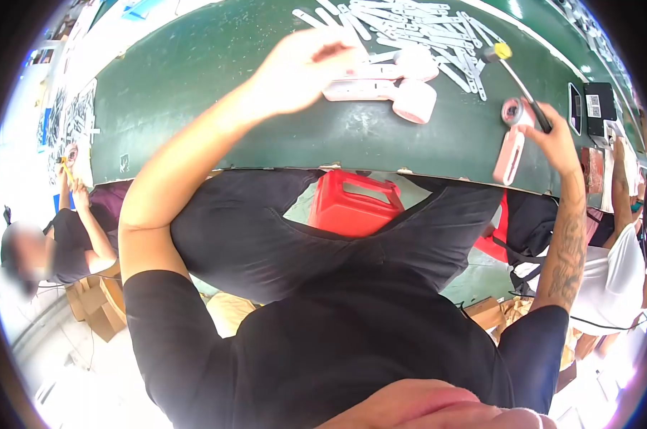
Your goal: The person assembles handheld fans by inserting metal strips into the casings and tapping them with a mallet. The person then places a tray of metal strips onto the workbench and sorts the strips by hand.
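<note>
My right hand (pixel 554 139) is wrapped around the dark handle of a small mallet (pixel 525 87) with a yellow-and-black head, raised over the right of the green table. Under its fingers lies a pink part (pixel 510 154) with a round end, shaped like a handheld fan body; the fingertips seem to touch it. My left hand (pixel 305 71) is over the table's middle with curled fingers, washed out by glare. Just beside it lie two pale pink fan-shaped bodies (pixel 414 100) with round heads. What its fingertips pinch, if anything, is hidden.
A heap of white strip-like parts (pixel 430 32) covers the far middle of the green table (pixel 216 79). A black box (pixel 599 107) stands at the right. Below the table edge is a red plastic stool (pixel 352 204). Other people sit at left (pixel 73 236) and right (pixel 613 275).
</note>
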### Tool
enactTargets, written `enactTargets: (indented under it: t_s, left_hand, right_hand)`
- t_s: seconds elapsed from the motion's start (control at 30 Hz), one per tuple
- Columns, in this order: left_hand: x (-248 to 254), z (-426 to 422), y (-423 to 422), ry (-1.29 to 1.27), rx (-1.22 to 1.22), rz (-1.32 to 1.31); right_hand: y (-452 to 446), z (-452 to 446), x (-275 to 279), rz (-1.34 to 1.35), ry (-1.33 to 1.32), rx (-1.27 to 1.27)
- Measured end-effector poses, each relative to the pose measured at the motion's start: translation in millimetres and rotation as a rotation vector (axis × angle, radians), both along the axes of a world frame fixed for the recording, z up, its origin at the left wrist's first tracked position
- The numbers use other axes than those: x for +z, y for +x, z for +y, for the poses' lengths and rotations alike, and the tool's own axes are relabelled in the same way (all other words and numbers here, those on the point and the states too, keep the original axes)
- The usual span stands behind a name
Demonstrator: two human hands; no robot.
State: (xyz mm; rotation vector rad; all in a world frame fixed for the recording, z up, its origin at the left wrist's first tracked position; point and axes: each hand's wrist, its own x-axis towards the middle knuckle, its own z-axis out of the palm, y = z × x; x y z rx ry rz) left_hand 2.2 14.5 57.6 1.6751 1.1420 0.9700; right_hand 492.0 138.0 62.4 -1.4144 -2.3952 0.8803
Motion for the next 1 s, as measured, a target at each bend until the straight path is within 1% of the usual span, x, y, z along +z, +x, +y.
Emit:
enactTargets:
  t_s: [0.07, 0.1, 0.13, 0.17, 0.2, 0.23, 0.3, 0.33, 0.4, 0.43, 0.5, 0.6, 0.7, 0.77, 0.8, 0.87, 1.0]
  left_hand:
    - [6, -13, 23, -0.089, -0.004, 0.151]
    - [20, -21, 35, -0.040, -0.049, 0.266]
    - [8, -22, 41, 0.134, -0.077, 0.247]
    - [-3, -25, 46, 0.308, -0.105, 0.223]
    - [8, -32, 53, 0.167, -0.178, 0.233]
    - [4, -36, 56, 0.158, -0.191, 0.227]
    - [-5, -44, 61, 0.229, -0.206, 0.308]
    - [-5, -46, 64, 0.175, -0.213, 0.377]
    - [-12, -49, 68, 0.213, -0.193, 0.403]
    - [-17, -52, 69, 0.255, -0.166, 0.417]
    - [-24, -53, 70, 0.283, -0.152, 0.431]
    - [-29, -51, 68, 0.306, -0.152, 0.431]
    - [-37, -46, 66, 0.387, -0.125, 0.410]
    - [-37, -44, 68, 0.342, -0.153, 0.324]
    - [-33, -45, 71, 0.344, -0.150, 0.321]
    - [-27, -48, 77, 0.246, -0.145, 0.248]
    - [-36, -45, 79, 0.272, -0.094, 0.185]
  right_hand:
    - [-1, -35, -9, 0.085, -0.046, -0.096]
    - [-10, -54, -11, 0.108, -0.057, -0.151]
    - [-23, -74, -10, 0.140, -0.064, -0.207]
    - [-35, -92, -12, 0.223, -0.168, -0.296]
    - [-45, -106, -17, 0.287, -0.182, -0.289]
    - [-54, -118, -26, 0.317, -0.158, -0.308]
    - [-83, -138, -31, 0.323, -0.093, -0.354]
    - [-100, -147, -33, 0.390, -0.067, -0.389]
    - [-123, -154, -43, 0.298, -0.024, -0.426]
    - [-137, -159, -35, 0.265, 0.026, -0.438]
    - [-154, -164, -36, 0.284, 0.031, -0.453]
    - [-163, -166, -39, 0.288, 0.042, -0.467]
    - [-165, -167, -37, 0.276, 0.040, -0.479]
    - [-165, -165, -35, 0.257, 0.024, -0.470]
    - [-165, -165, -34, 0.254, 0.026, -0.468]
    - [-165, -165, -36, 0.255, 0.029, -0.472]
    - [-171, -166, -35, 0.238, 0.047, -0.463]
